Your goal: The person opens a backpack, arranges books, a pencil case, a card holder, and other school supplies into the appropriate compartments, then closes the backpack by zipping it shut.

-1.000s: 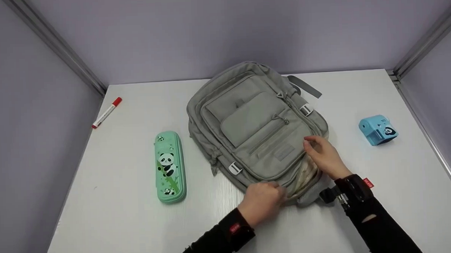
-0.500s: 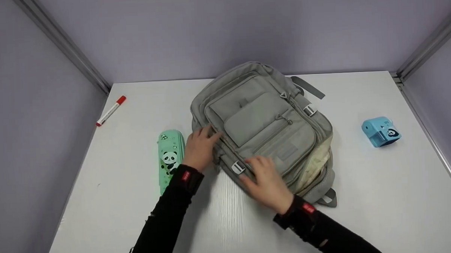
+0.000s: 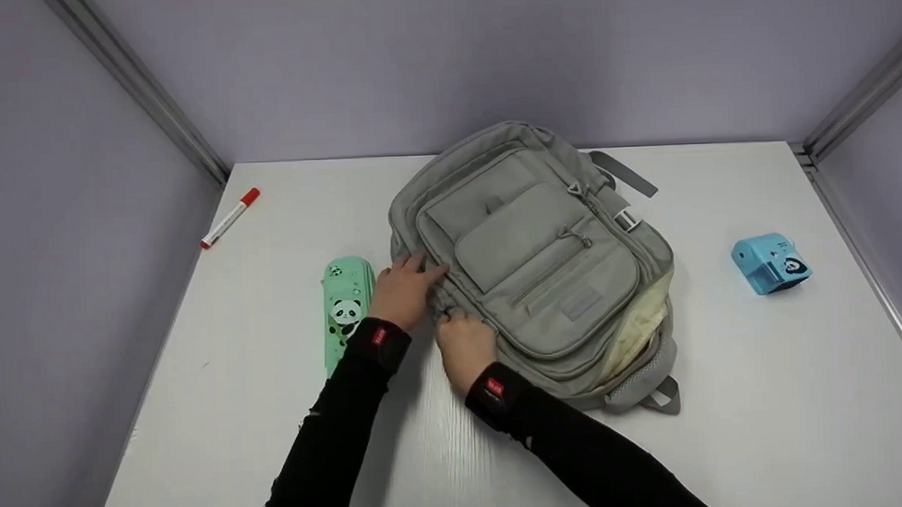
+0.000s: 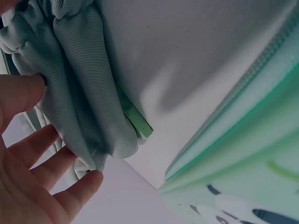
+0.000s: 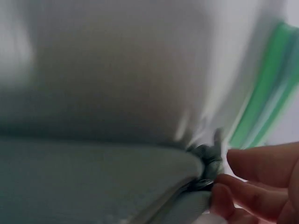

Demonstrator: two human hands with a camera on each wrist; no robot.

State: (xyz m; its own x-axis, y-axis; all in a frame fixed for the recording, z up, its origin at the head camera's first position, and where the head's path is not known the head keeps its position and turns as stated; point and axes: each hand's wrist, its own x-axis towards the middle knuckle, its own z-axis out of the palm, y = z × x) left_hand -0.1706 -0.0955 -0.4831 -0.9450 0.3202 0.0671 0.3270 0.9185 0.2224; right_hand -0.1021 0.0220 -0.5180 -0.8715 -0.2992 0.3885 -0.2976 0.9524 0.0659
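Observation:
A grey backpack point(image 3: 518, 251) lies front side up on the white table, tilted to the left. Its lower right side gapes, and pale lining point(image 3: 637, 326) shows there. My left hand point(image 3: 403, 289) rests on the backpack's left edge; in the left wrist view its spread fingers point(image 4: 44, 142) touch the ribbed side fabric point(image 4: 93, 93). Just below it, my right hand point(image 3: 465, 347) has curled fingers at the lower left side. In the right wrist view its fingertips pinch at a small dark gathered part point(image 5: 208, 163) of the bag's edge, blurred.
A green panda pencil case point(image 3: 347, 283) lies left of the backpack, partly behind my left forearm. A red-capped marker point(image 3: 230, 218) is at the far left. On the right stands a blue panda-printed device point(image 3: 770, 263), perhaps a pencil sharpener. Grey walls point(image 3: 444, 66) enclose the table.
Both hands have left the backpack's lower right opening for its left side. The left hand came first to the edge; the right followed and curled its fingers there.

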